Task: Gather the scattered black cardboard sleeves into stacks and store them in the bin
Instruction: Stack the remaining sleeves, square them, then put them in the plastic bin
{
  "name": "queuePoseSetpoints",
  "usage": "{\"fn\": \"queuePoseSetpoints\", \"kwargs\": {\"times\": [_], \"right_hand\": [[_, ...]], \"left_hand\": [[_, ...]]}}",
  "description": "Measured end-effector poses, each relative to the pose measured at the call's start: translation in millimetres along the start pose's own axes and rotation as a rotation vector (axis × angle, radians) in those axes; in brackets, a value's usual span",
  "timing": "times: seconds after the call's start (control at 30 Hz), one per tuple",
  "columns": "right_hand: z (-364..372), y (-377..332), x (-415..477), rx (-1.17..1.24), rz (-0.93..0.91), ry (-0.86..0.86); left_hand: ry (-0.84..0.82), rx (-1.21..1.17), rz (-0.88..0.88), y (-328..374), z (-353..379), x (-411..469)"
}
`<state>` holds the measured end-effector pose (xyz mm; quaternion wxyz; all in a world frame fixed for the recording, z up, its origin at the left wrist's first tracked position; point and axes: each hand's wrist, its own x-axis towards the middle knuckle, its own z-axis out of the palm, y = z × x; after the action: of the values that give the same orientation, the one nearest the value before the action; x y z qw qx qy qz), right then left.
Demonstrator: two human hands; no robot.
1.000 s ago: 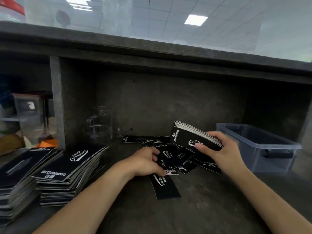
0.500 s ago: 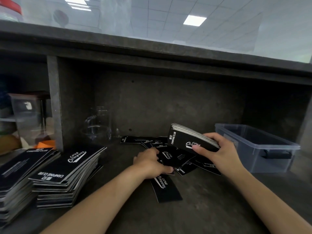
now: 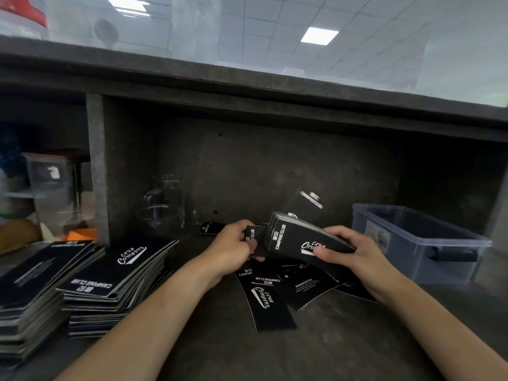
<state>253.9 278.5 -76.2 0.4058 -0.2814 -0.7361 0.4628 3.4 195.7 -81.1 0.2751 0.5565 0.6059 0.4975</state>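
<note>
Our right hand (image 3: 354,257) grips a sleeve stack (image 3: 297,240) above the shelf's (image 3: 343,342) middle. Our left hand (image 3: 233,248) pinches a single sleeve (image 3: 254,237) just beside it. The bin (image 3: 398,251) sits at the shelf's right edge.

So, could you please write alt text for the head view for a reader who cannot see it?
A right hand grips a stack of black sleeves above a dark shelf while the left hand pinches one sleeve beside it. Loose sleeves lie beneath, two tall stacks sit at left, and a plastic bin stands at right.
</note>
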Motion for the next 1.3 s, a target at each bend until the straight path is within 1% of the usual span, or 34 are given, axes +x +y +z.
{"fn": "queuePoseSetpoints", "kwargs": {"times": [0.1, 0.17, 0.33, 0.43, 0.5, 0.6, 0.7, 0.77, 0.87, 0.93, 0.97, 1.07, 1.13, 1.2, 1.23, 1.27, 1.3], "right_hand": [[0.9, 2.9, -1.2, -0.061, 0.011, -0.069], [2.8, 3.8, -1.9, -0.106, 0.016, -0.09], [4.7, 2.4, -3.0, -0.198, 0.056, -0.118], [7.8, 0.4, -3.0, -0.264, 0.066, -0.09], [9.3, 0.0, -2.9, -0.264, 0.078, -0.077], [12.7, -1.7, -6.0, -0.271, 0.062, -0.103], [18.6, -5.9, -9.6, -0.131, 0.017, -0.092], [20.1, -7.2, -9.0, -0.046, 0.01, -0.038], [18.3, -6.3, -6.3, -0.036, 0.017, 0.047], [18.8, -7.1, -5.9, -0.045, -0.033, 0.09], [18.0, -7.5, -5.1, -0.044, -0.083, 0.136], [6.5, -7.9, -1.0, -0.02, -0.237, 0.391], [-7.2, -6.3, 2.9, 0.084, -0.273, 0.606], [-19.5, -1.7, 7.1, 0.157, -0.186, 0.768], [-22.1, 0.0, 7.8, 0.153, -0.106, 0.781], [-22.8, 1.2, 7.9, 0.151, -0.018, 0.738], [-21.5, 2.3, 9.2, 0.165, 0.059, 0.655]], "left_hand": [[-0.031, 0.017, 0.033, 0.5, 3.8, -0.6], [-0.05, -0.001, 0.014, 2.6, 4.0, -1.3], [-0.092, -0.106, -0.051, 10.4, 3.1, -5.5], [-0.085, -0.092, -0.059, 8.8, 1.9, -5.2], [-0.086, -0.088, -0.06, 8.7, 0.9, -3.7], [-0.075, -0.129, -0.034, 7.8, 6.3, -3.4], [-0.024, 0.031, 0.062, -3.1, 18.3, -2.9], [-0.008, 0.116, 0.135, -9.9, 26.4, -3.4], [0.037, 0.249, 0.254, -7.4, 32.2, -7.7], [0.053, 0.299, 0.31, -5.2, 34.3, -10.0], [0.053, 0.3, 0.309, -5.5, 34.5, -9.7], [0.075, 0.319, 0.286, -6.6, 34.7, -8.3], [0.093, 0.356, 0.296, -5.2, 35.4, -9.7], [0.098, 0.382, 0.306, -3.8, 36.0, -11.6], [0.098, 0.391, 0.312, -4.4, 35.9, -11.4], [0.099, 0.393, 0.316, -4.7, 35.9, -11.1], [0.1, 0.386, 0.317, -5.2, 35.8, -10.6]]}}
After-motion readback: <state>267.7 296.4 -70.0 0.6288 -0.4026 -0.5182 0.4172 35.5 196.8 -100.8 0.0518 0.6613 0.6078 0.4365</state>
